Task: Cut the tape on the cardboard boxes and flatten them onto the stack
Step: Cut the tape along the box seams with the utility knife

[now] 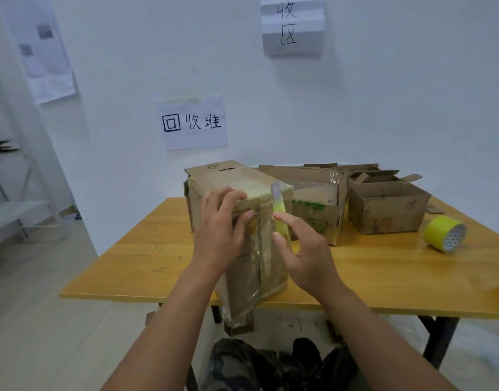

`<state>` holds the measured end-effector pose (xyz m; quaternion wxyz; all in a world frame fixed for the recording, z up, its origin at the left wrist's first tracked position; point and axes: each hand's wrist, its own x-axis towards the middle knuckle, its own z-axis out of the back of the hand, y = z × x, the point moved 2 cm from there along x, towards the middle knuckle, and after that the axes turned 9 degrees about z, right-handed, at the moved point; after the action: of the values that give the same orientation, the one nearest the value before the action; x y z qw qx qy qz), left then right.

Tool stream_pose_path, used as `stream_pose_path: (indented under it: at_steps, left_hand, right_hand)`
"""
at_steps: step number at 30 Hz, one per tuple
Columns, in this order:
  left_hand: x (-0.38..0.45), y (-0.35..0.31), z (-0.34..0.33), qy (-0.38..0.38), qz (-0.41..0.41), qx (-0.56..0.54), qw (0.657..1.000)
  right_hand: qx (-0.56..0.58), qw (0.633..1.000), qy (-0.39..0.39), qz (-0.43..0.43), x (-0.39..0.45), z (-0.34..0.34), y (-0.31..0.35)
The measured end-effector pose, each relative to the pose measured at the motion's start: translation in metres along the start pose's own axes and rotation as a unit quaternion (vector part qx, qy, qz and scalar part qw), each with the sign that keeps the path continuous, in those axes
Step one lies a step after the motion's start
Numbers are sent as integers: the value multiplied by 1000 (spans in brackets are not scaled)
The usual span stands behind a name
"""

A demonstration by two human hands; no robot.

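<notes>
Recycling corner; handwritten wall signs point(192, 122); cardboard boxes point(386, 207) on table point(146, 258).

Matt cardboard box point(237, 210), glossy clear tape point(256, 266), smooth wooden table point(135, 266)

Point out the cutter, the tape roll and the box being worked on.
cutter point(279, 214): head view, yellow handle.
tape roll point(440, 232): head view, yellow outer band.
box point(266, 249): head view, taped face between the hands.

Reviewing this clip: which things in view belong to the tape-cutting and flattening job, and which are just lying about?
Part of the job:
- taped box, steadied by the left hand
- yellow cutter, in the right hand
- open boxes behind, waiting on the table

Lying about:
- yellow tape roll
- paper signs on the wall
- white shelf at left
</notes>
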<state>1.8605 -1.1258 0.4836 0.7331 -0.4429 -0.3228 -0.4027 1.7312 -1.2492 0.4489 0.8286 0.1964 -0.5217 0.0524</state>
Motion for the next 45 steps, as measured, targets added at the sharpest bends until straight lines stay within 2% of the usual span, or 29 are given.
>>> stream_pose_path:
  at_steps: [4,7,12,25,31,45]
  left_hand:
    - [5,7,-1,3,22,-17,1000]
    - [5,9,-5,2,40,-28,999]
    - [0,9,-7,-13,56,-46,997]
    - [4,10,-18,-29,58,-16,998]
    - [4,10,-17,-26,57,-7,998]
    - [7,11,-19,-21,53,-8,998]
  right_hand:
    - [-33,999,26,24,-8,-15,2]
    - [-47,998,46,1,-10,-22,4]
    - [-46,998,31,-36,-8,-26,8]
    - [-83,995,62,-18,-5,-32,12]
    - [-89,994,54,-32,-4,-35,9]
    - [-120,987,89,-59,-18,-43,4]
